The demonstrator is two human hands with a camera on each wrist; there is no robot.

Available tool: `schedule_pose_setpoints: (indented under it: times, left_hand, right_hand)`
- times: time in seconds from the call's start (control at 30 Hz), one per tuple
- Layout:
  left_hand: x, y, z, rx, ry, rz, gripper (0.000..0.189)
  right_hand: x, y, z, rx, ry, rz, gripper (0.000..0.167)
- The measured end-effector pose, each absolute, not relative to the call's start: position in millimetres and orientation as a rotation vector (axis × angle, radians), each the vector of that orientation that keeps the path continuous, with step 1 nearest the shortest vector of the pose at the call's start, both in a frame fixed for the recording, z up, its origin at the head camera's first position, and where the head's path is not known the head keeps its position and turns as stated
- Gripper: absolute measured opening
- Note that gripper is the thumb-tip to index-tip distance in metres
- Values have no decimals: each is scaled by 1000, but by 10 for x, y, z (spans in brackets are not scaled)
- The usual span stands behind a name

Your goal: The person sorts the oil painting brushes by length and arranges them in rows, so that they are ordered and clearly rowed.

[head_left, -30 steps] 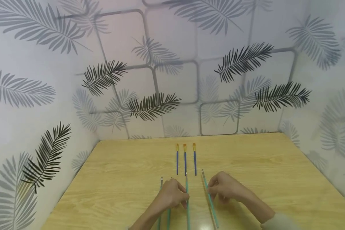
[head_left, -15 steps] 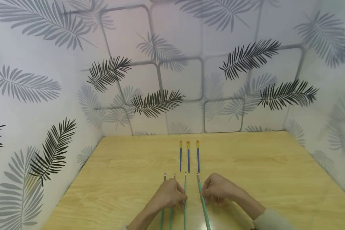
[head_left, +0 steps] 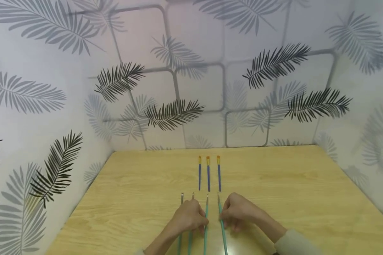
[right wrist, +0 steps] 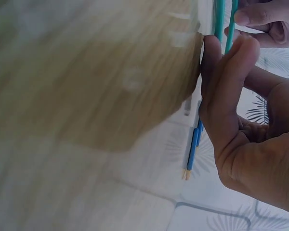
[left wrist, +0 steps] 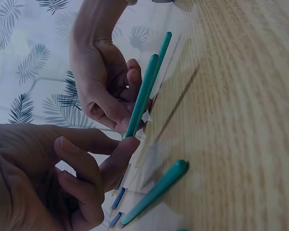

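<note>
My left hand [head_left: 189,215] pinches a slim teal-handled paintbrush [head_left: 205,241] between thumb and finger, its bristle end pointing away from me. To its right, my right hand [head_left: 239,210] pinches a second teal paintbrush [head_left: 223,237], slightly slanted. In the left wrist view, the rounded end of the left hand's teal handle [left wrist: 143,96] rises above the table, overlapping the other held brush. Two more teal paintbrushes, an outer one [head_left: 179,244] and an inner one [head_left: 190,244], lie partly hidden beneath my left hand and forearm.
Three short blue paintbrushes with orange tips, a left one [head_left: 199,177], a middle one [head_left: 208,177] and a right one [head_left: 219,177], lie in a row beyond my hands. The wood-grain table [head_left: 140,180] ends at a leaf-patterned backdrop [head_left: 198,88].
My right hand has moved left with its teal paintbrush, bringing it closer to the left hand's brush and more upright in view. The left hand's brush now tilts slightly. The head view shifted a little.
</note>
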State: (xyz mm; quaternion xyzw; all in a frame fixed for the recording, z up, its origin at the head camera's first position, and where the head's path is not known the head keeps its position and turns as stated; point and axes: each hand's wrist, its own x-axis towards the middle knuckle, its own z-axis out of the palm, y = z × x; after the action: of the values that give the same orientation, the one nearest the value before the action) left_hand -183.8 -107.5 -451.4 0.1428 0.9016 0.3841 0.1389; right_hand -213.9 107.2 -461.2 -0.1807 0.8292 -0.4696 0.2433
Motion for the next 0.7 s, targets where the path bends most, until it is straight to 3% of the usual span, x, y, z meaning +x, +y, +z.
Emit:
schedule_pose_setpoints:
  times: [0.17,0.4,0.63,0.7]
  left_hand:
    - [-1814,-1072,-4598,354,2658,1019,26]
    - [-1806,-1038,-4615,377,2674,994,48]
    - [-1786,-1022,-4609,400,2668,1007,49]
    - [-1790,-1030,-4598,395,2673,1010,40]
  right_hand:
    - [-2090,1033,-4641,-440,2240,-1308,14]
    - [-2087,991,-4626,-428,2271,-1287,15]
    - [-2073,1017,-4613,-440,2306,-1270,22]
    - [-2069,1057,-4573,-437,2315,-1261,28]
